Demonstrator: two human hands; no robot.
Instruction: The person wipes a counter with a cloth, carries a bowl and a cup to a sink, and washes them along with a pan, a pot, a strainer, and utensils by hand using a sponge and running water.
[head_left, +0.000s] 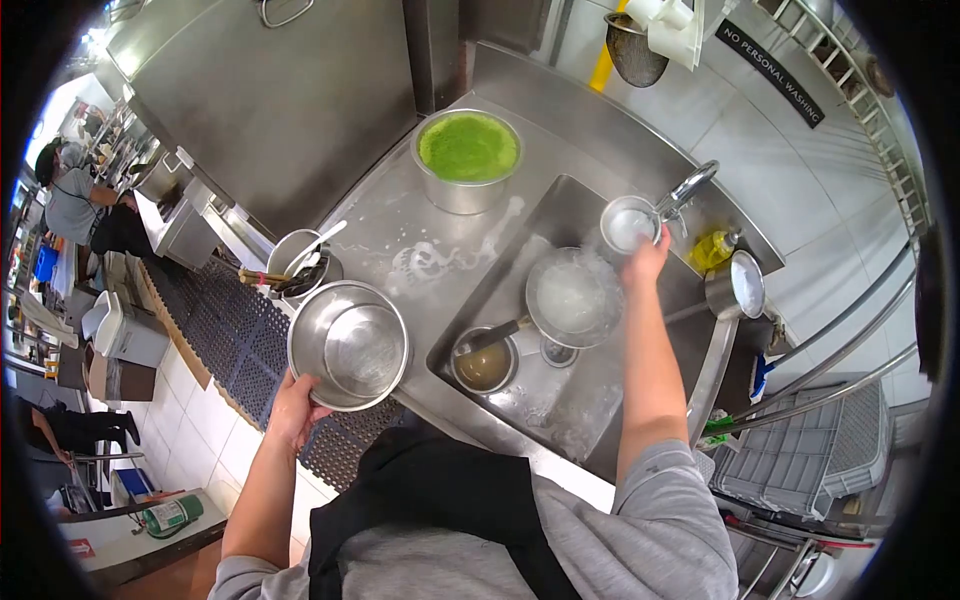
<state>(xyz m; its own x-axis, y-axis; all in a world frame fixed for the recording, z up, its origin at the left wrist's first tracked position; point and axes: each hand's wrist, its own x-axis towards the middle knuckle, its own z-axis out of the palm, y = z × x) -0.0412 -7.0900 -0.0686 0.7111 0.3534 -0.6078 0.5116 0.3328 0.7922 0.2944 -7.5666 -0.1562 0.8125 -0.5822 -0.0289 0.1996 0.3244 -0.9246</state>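
Observation:
My left hand (297,408) grips the rim of a shiny steel bowl (340,322), tilted toward me at the counter's front left; no contents show. My right hand (648,258) is closed on a small round metal cup (618,212) under the tap (688,190), with whitish water in it. Below it in the sink (590,400) sits a wide bowl (572,300) of cloudy water. Beside that stands a metal pot (484,368) of brownish liquid, with a dark-handled utensil (490,337) across it.
A pot of green, frothy-looking matter (468,150) stands on the counter (370,215). Utensils fill a container (303,262) at left. Right of the sink are a yellow soap bottle (714,248) and a metal pot (735,287). Another person (75,195) works far left.

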